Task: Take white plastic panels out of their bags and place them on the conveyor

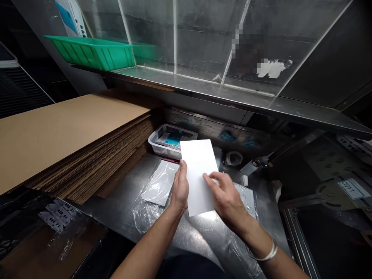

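Both of my hands hold a plain white card [198, 170] upright over a steel worktop [122, 209]. My left hand [180, 188] grips its left edge with the fingers closed around it. The fingers of my right hand [226, 197] press on its lower right face, and a bracelet sits on that wrist. Beneath the hands lies a clear plastic bag [158, 190] with another white sheet inside it.
A tall stack of flat cardboard sheets [66, 135] fills the left side. A small clear tub [171, 140] with cards stands behind the white card. A green bin [93, 52] rests on the shelf above. A dark frame with a label [353, 189] is at right.
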Tool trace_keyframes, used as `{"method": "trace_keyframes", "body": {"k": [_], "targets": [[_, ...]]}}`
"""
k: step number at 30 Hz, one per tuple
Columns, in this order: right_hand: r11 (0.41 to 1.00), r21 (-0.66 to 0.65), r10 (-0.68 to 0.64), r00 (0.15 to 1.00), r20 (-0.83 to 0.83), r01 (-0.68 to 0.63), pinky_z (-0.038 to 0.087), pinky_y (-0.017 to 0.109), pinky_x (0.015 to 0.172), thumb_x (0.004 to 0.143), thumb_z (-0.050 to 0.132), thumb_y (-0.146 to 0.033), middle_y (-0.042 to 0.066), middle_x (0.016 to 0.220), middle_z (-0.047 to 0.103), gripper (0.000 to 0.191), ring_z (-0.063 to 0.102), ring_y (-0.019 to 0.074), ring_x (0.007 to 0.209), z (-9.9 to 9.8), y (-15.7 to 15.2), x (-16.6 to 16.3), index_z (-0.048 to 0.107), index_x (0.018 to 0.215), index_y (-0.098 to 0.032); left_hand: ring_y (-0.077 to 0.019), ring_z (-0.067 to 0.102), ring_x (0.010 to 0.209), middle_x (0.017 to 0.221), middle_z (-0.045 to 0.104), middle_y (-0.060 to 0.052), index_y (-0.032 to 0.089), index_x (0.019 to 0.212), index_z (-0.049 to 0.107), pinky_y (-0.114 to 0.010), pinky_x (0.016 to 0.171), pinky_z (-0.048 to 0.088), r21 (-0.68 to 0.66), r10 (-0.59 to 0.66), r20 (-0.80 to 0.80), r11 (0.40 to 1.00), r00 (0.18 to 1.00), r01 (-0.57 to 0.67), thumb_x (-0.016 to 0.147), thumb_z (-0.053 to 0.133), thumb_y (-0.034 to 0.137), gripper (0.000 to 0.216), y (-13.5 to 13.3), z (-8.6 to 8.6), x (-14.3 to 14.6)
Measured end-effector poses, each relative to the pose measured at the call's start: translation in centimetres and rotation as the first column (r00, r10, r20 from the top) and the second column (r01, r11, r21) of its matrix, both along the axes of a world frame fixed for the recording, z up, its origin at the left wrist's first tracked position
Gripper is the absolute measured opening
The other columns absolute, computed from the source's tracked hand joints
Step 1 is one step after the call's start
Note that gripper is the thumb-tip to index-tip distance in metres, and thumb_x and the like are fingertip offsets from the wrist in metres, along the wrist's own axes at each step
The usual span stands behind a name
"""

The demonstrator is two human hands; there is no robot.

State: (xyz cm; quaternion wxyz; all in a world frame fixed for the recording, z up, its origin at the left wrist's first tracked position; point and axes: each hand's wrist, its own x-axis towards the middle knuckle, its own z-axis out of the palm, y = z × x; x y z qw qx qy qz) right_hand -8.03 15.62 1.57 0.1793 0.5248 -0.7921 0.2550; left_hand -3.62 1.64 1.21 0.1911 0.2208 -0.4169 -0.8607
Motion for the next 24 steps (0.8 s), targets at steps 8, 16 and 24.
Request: {"method": "trace_keyframes", "body": {"k": [8,16,24], "targets": [[0.993,0.111,-0.04,0.997,-0.062,0.046,0.034,0.037,0.079,0.088,0.034,-0.004,0.014,0.107,0.053,0.042,0.047,0.023,0.097,0.0,-2.0,0.2,0.043,0.128,-0.013,-0.0225,0.065,0.087,0.098,0.069,-0.009,0.013,0.114,0.059,-0.03,0.079,0.05,-0.005,0.015,0.003,1.0,1.0,-0.015,0.083,0.046,0.055,0.054,-0.5,0.4,1.3],[1.0,0.0,-0.028,0.997,0.076,0.028,0.033,0.04,0.081,0.085,0.033,-0.003,0.012,0.108,0.053,0.045,0.049,0.0231,0.099,-1.5,-3.3,-1.5,0.051,0.123,-0.019,-0.0215,0.065,0.086,0.1,0.068,-0.009,0.015,0.118,0.057,-0.03,0.078,0.05,0.034,0.025,-0.026,0.999,0.999,-0.024,0.083,0.047,0.054,0.053,-1.7,-0.4,2.1],[0.931,-0.101,-0.134,0.584,0.8,0.352,0.029,0.049,0.099,0.074,0.057,-0.036,0.018,0.131,0.044,0.045,0.036,0.0347,0.124,-8.1,-5.8,-9.3,0.061,0.112,-0.013,-0.0258,0.064,0.088,0.096,0.069,-0.012,0.013,0.121,0.053,-0.033,0.074,0.051,0.048,0.072,0.019,0.996,0.997,-0.073,0.081,0.05,0.054,0.058,-4.2,-0.7,3.3]]}}
